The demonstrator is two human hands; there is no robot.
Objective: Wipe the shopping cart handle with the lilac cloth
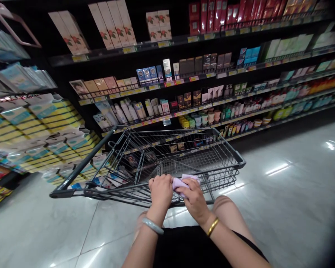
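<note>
A dark grey wire shopping cart stands sideways before me, its handle to the left. My left hand, with a pale bangle at the wrist, is closed over the near top rim of the cart. Just right of it, my right hand, wearing a gold bangle, has its fingers closed around a crumpled lilac cloth. The cloth lies against the same rim, bunched between both hands. My fingertips on the far side of the rim are partly hidden.
Black shelves with boxed cosmetics, bottles and jars run behind the cart. Yellow packages hang in rows at the left, close to the cart handle. Glossy floor tiles extend to the right. My knee is beside the cart's near side.
</note>
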